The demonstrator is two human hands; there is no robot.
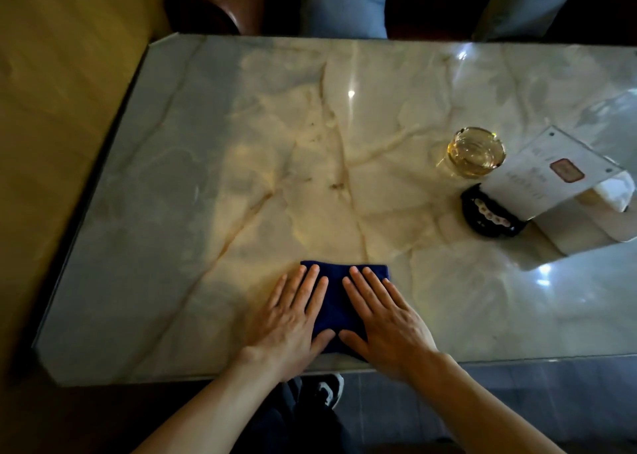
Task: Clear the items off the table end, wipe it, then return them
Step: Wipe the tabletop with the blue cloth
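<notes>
A folded dark blue cloth (339,298) lies near the front edge of the marble table (213,164). My left hand (293,319) and my right hand (382,319) press flat on it side by side, fingers spread and pointing away from me. At the right of the table stand a yellow glass ashtray (477,152), a round black dish (489,217) with a pale beaded item in it, and a clear stand holding a white card (551,171). A white tissue box (613,195) lies behind the card.
A wooden floor lies to the left of the table. Dark seats with pale cushions (344,2) stand along the far edge. My shoes (327,390) show below the front edge.
</notes>
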